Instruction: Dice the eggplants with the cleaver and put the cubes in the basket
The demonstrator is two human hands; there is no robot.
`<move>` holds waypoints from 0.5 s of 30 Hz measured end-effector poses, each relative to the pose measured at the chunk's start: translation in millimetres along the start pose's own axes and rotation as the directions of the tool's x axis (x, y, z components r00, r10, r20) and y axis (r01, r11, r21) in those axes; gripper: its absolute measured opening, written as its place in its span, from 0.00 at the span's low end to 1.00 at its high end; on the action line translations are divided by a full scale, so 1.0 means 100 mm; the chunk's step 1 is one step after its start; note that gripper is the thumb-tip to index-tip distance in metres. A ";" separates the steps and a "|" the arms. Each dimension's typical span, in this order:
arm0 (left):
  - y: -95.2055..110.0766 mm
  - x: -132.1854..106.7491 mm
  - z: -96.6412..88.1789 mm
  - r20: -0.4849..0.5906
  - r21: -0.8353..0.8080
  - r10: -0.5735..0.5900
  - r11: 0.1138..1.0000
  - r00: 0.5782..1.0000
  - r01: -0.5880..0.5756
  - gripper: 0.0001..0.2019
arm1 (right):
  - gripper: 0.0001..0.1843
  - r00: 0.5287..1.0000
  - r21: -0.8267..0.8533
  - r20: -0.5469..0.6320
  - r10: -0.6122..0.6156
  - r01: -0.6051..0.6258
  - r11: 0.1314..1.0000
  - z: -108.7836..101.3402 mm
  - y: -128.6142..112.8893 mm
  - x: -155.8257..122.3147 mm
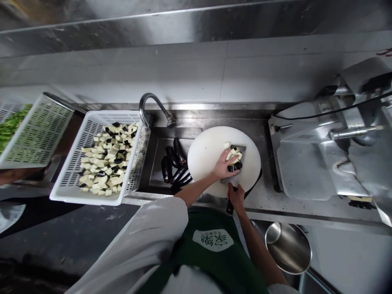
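Over a round white cutting board [208, 149], my right hand [236, 197] grips the black handle of a cleaver [242, 153]. The wide blade lies flat, and cut eggplant pieces [234, 154] rest on it. My left hand [223, 166] cups these pieces from the left, fingers and thumb around them. One loose piece sits at the blade's far left corner. Left of the board, several whole dark eggplants [173, 157] lie in the sink. Beyond them, a white perforated basket [87, 179] holds a heap of eggplant chunks [108, 159].
A curved faucet [153, 98] arches over the sink. To the right stands a metal slicing machine [312, 163] with a cable. A steel pot [289, 249] is at the lower right. Another person's arm [14, 176] reaches beneath a basket of chopped greens [45, 130] at far left.
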State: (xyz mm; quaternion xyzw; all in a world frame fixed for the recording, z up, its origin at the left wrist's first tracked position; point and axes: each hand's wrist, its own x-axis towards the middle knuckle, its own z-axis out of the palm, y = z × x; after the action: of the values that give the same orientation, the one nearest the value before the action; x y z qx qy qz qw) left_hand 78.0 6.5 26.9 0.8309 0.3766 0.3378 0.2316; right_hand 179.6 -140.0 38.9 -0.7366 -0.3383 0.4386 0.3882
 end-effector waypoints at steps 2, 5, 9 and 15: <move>0.05 -0.03 -0.02 -0.023 -0.012 0.020 1.000 1.000 -0.020 0.38 | 0.23 1.000 0.020 -0.003 -0.010 0.010 1.000 0.01 -0.01 -0.08; 0.14 -0.05 -0.12 -0.036 -0.011 0.050 0.999 0.998 -0.051 0.39 | 0.25 0.999 0.008 -0.047 -0.010 0.010 1.000 0.02 -0.09 -0.21; 0.24 -0.15 -0.44 -0.050 0.023 0.047 0.999 0.998 -0.046 0.40 | 0.25 0.996 -0.106 -0.083 -0.030 0.021 0.994 0.11 -0.28 -0.40; 0.13 -0.65 -1.48 -0.274 0.085 -0.030 0.995 0.961 0.056 0.40 | 0.28 0.959 -0.134 0.099 -0.265 0.277 0.952 0.69 -0.59 -0.74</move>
State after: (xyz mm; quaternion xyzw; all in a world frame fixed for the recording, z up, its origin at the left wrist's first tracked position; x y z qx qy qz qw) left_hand -56.5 -32.9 108.5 0.7779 0.4381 0.4261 0.1463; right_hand 79.5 -155.0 97.3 -0.6915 -0.4826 0.3844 0.3758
